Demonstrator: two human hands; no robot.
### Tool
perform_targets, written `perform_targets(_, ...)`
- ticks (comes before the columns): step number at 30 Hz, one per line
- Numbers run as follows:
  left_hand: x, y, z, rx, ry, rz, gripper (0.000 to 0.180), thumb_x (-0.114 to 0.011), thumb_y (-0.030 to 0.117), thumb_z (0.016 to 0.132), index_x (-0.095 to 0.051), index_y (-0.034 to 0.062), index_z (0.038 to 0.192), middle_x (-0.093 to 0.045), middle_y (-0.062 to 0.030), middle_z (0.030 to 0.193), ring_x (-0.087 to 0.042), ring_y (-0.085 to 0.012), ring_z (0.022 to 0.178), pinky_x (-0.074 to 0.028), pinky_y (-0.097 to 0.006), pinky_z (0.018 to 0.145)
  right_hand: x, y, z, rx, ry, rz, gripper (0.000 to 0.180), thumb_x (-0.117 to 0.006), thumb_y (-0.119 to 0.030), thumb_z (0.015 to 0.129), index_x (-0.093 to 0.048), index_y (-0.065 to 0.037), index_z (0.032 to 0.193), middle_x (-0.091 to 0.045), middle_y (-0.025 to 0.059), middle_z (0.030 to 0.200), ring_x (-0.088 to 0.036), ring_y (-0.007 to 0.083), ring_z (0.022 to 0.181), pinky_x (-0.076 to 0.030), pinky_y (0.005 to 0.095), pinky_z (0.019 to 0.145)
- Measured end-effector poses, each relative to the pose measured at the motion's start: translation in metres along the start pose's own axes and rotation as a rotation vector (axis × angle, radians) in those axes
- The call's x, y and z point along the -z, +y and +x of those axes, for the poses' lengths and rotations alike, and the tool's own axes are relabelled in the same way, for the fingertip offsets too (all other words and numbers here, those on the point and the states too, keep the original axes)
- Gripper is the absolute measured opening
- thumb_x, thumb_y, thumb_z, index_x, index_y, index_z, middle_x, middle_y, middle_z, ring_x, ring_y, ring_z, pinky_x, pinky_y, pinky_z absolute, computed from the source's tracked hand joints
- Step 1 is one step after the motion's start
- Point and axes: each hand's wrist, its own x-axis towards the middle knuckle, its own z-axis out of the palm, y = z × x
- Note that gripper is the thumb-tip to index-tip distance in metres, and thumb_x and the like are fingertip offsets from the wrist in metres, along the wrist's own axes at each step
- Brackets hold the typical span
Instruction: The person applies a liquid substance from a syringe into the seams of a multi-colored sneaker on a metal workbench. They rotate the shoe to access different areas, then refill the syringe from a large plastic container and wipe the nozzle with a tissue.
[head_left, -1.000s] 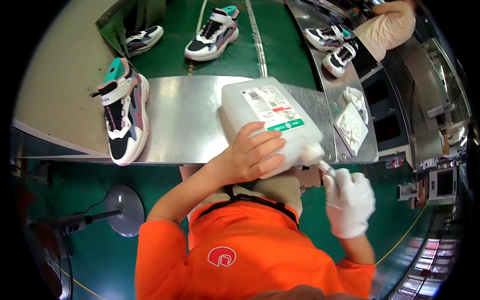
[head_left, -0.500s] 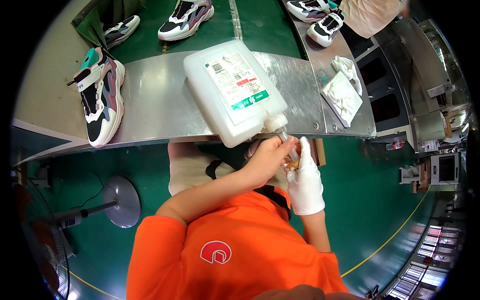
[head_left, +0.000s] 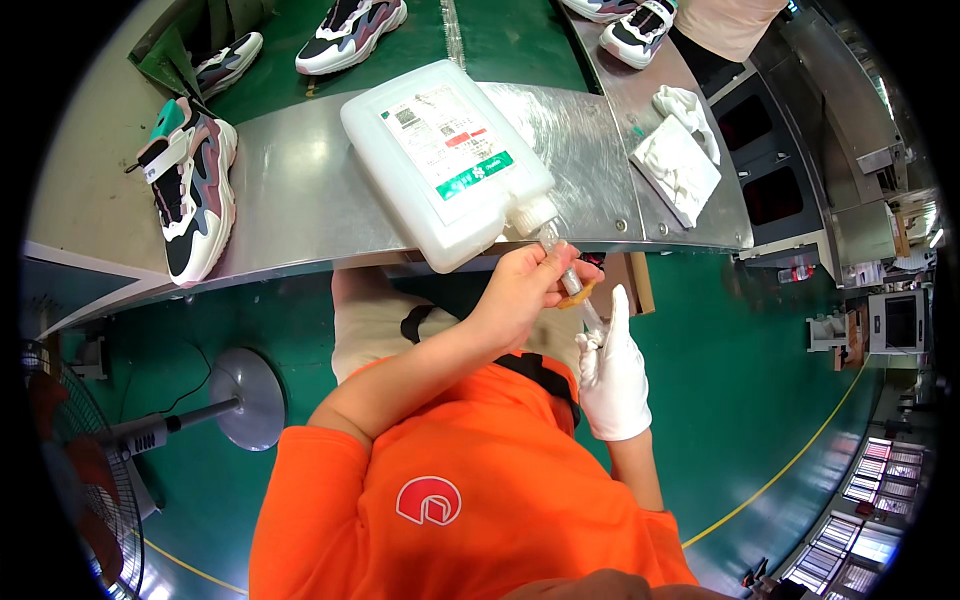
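Big white jug (head_left: 445,160) lies on its side on the steel bench (head_left: 300,200), neck now hanging past the bench edge vs. sitting further in a sec ago — prob. decanting into smthg small. Left hand (head_left: 522,290), bare, has come off the jug body & is now curled shut round a thin clear tube (head_left: 563,265) just under the spout. Right hand (head_left: 612,375), white glove, closed on the tube's lower end, forefinger up. Sneaker (head_left: 188,195) well apart at left, rags (head_left: 680,150) at right.

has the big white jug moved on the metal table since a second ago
Yes. The white jug now juts spout-first over the near edge of the metal table, where earlier it lay wholly on it. The left hand is at the spout.
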Motion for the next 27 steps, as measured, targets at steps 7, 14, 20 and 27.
perform_targets(7, -0.001, 0.001, -0.002, 0.008, -0.001, -0.01, 0.031, -0.05, 0.03, 0.099, -0.053, -0.0006, 0.102, -0.066, -0.0172, 0.104, -0.063, -0.0153, 0.094, -0.045, -0.021, 0.072, 0.001, 0.004, -0.009, 0.016, 0.013, -0.019, 0.067, -0.052, 0.001, 0.088, -0.018, 0.001, 0.146, -0.064, 0.0165, 0.094, -0.063, 0.0307, 0.079, -0.049, 0.0352, 0.072)
perform_targets(14, 0.002, 0.0, -0.002, -0.002, -0.022, 0.018, 0.03, -0.048, 0.03, 0.1, -0.053, 0.0004, 0.102, -0.066, -0.0172, 0.105, -0.062, -0.0143, 0.092, -0.045, -0.021, 0.072, 0.001, 0.005, -0.016, -0.062, -0.029, 0.029, 0.067, -0.052, -0.001, 0.089, -0.018, 0.0, 0.147, -0.065, 0.0138, 0.094, -0.062, 0.0285, 0.077, -0.049, 0.0338, 0.072)
perform_targets(20, 0.001, 0.002, -0.002, 0.023, -0.013, 0.032, 0.031, -0.047, 0.03, 0.101, -0.052, -0.0003, 0.105, -0.065, -0.0186, 0.107, -0.063, -0.017, 0.095, -0.048, -0.023, 0.08, -0.001, 0.007, -0.015, -0.017, 0.007, -0.033, 0.066, -0.051, 0.0, 0.089, -0.019, 0.0, 0.147, -0.063, 0.0123, 0.089, -0.061, 0.0273, 0.074, -0.049, 0.0331, 0.071)
perform_targets(27, 0.0, 0.007, -0.003, 0.044, -0.024, 0.037, 0.035, -0.047, 0.032, 0.1, -0.051, -0.0019, 0.111, -0.064, -0.0171, 0.111, -0.062, -0.0177, 0.1, -0.048, -0.027, 0.089, -0.002, 0.004, -0.014, -0.06, -0.007, -0.036, 0.067, -0.055, -0.002, 0.088, -0.022, -0.001, 0.146, -0.063, 0.0127, 0.089, -0.061, 0.0279, 0.075, -0.049, 0.0339, 0.071)
